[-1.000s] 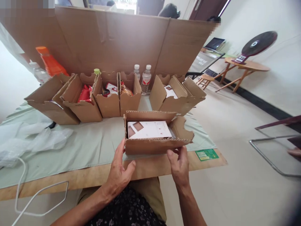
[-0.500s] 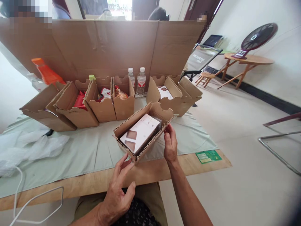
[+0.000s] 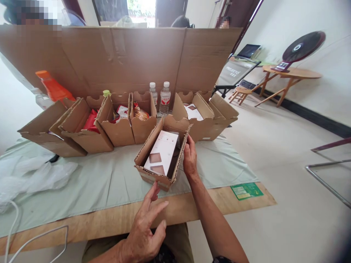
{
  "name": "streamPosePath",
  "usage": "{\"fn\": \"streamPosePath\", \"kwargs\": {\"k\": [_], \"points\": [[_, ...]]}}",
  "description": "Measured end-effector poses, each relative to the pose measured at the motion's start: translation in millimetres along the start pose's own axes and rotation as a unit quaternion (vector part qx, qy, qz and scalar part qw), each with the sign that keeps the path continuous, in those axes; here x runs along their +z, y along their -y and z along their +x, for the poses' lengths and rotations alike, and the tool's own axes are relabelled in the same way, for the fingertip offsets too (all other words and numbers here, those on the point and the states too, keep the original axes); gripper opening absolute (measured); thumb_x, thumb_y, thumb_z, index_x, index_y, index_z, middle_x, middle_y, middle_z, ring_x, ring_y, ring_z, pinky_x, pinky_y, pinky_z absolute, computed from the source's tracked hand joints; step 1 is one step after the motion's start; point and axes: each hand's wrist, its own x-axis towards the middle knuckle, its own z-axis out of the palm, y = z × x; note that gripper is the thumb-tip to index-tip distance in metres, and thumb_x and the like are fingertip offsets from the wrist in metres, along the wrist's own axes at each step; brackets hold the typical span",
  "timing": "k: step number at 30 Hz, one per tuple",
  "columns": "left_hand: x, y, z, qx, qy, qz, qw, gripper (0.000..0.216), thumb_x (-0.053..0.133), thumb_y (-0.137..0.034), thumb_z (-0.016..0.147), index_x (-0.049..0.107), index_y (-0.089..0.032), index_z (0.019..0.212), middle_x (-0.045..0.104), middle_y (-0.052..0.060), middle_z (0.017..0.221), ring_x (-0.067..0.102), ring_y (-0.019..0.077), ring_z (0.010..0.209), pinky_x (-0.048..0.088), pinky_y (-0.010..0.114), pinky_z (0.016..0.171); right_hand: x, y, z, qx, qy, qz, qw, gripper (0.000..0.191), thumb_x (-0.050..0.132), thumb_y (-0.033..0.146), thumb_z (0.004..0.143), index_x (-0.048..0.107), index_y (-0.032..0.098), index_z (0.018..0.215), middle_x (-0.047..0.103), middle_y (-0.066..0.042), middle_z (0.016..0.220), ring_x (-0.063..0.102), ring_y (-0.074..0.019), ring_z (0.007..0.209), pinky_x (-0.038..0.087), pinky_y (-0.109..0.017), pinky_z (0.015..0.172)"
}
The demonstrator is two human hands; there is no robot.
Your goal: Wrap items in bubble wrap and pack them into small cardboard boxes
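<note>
Head view: a wooden bench (image 3: 82, 219) under a green cloth (image 3: 109, 179) is backed by a cardboard screen (image 3: 131, 58); a fan (image 3: 303, 45) is seen by the wall. The contents of the rear boxes (image 3: 117, 131) are mostly hidden. The small box (image 3: 151, 176), over the cloth's near part, is gripped at its right wall by the right hand (image 3: 189, 159); the left hand (image 3: 145, 233) is held open, fingers (image 3: 152, 197) spread just before its near end.

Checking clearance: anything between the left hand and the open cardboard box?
Nothing, in the head view. Only a short strip of bare green cloth and wooden table edge separates the left hand from the cardboard box.
</note>
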Motion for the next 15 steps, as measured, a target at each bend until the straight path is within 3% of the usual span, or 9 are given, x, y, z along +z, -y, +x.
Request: {"fn": "streamPosePath", "kwargs": {"k": [8,15], "points": [[11.4,2.5,7.9,-0.02,0.049,-0.046,0.998,0.07,0.056,0.0,0.08,0.053,-0.03,0.144,0.018,0.015,0.174,0.049,0.0354,0.147,0.058,0.053,0.107,6.6,-1.9,5.2,-0.011,0.032,0.001,0.999,0.079,0.029,0.075,0.098,0.05,0.019,0.151,0.052,-0.014,0.157,0.048,-0.0269,0.147,0.036,-0.046,0.123],[25.8,7.0,36.2,-0.086,0.075,-0.096,0.989,0.066,0.057,-0.002,0.08,0.06,-0.026,0.142,0.016,0.013,0.175,0.039,0.0378,0.154,0.048,0.058,0.116,1.9,-21.8,-1.0,-0.019,0.007,0.109,0.994,0.066,0.043,0.07,0.097,0.063,0.024,0.14,0.064,-0.01,0.146,0.058,-0.0294,0.136,0.045,-0.047,0.115]]}}
